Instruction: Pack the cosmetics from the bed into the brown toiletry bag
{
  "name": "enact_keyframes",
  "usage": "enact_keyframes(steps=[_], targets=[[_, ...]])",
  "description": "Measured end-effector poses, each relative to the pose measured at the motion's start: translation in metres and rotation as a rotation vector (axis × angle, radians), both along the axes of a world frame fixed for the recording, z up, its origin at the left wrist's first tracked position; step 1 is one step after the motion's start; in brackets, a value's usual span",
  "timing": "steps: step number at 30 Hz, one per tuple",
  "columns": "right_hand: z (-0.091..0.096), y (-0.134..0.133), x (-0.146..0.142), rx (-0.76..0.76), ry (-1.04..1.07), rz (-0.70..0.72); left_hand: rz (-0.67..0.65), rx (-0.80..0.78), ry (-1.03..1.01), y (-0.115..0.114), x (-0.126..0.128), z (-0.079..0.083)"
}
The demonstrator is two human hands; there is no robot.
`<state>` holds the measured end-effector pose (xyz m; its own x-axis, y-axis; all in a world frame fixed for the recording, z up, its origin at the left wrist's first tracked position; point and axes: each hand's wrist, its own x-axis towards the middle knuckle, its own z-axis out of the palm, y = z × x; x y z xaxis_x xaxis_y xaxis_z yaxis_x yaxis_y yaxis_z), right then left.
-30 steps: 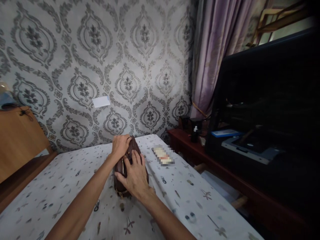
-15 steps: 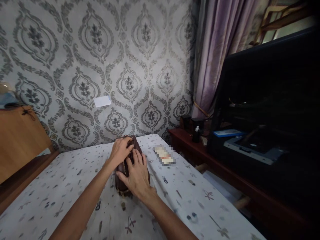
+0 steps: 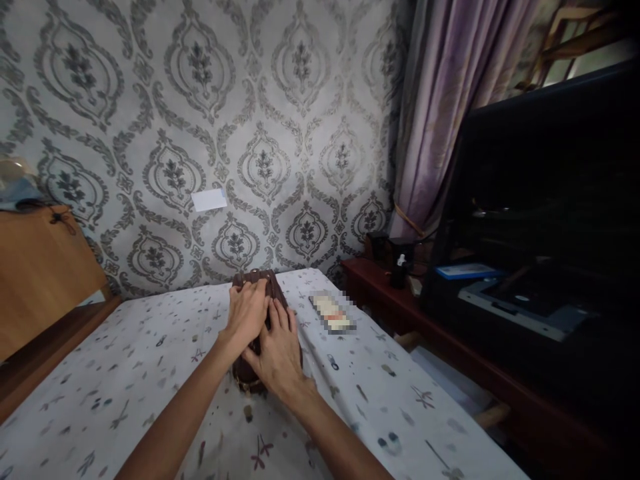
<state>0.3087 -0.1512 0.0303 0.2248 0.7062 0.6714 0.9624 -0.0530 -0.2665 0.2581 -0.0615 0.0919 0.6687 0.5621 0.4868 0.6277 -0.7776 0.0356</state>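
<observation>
A brown handbag (image 3: 276,288) with gold-coloured metal trim along its near end stands on the patterned white sheet. My left hand (image 3: 249,308) lies over the bag's far top, its fingers bent and close together against the brown material. Nearer to me, my right hand (image 3: 281,347) rests on the bag's top and right side, fingers stretched out and thumb towards the left. The two hands touch or nearly touch. Much of the bag's top is hidden under them, so its opening does not show.
A phone-like flat object (image 3: 333,313), blurred out, lies right of the bag on the sheet (image 3: 165,373). A wooden board (image 3: 45,273) stands at the left. On the right are a dark red table (image 3: 370,283), a small black bottle (image 3: 399,273) and a large dark screen (image 3: 540,200).
My left hand has turned and slid slightly over the bag, its fingers now closer together. A gap showing the bag's top between the hands is now covered. The view has shifted slightly.
</observation>
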Motion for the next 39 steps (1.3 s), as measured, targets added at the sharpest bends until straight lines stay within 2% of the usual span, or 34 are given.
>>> enact_keyframes(steps=[7, 13, 19, 25, 30, 35, 39], targets=[[-0.001, 0.001, 0.0, -0.009, 0.005, -0.002, 0.113, -0.036, 0.02, -0.01, 0.003, 0.005], [-0.003, 0.003, 0.0, 0.033, 0.013, 0.005, 0.061, -0.04, -0.051, -0.012, -0.001, 0.006], [-0.008, 0.002, 0.007, 0.079, -0.017, 0.043, 0.094, -0.037, -0.058, -0.011, 0.0, 0.0], [-0.023, -0.01, 0.022, 0.145, -0.05, 0.074, 0.118, -0.015, -0.046, -0.01, 0.003, -0.001], [-0.037, -0.006, 0.024, 0.188, -0.064, 0.099, 0.092, 0.022, -0.084, -0.006, 0.003, -0.005], [-0.04, -0.001, 0.023, 0.185, -0.053, 0.115, 0.048, 0.04, -0.149, -0.004, 0.002, -0.01], [-0.041, -0.001, 0.025, 0.182, -0.059, 0.129, 0.032, 0.049, -0.144, -0.011, 0.0, -0.011]])
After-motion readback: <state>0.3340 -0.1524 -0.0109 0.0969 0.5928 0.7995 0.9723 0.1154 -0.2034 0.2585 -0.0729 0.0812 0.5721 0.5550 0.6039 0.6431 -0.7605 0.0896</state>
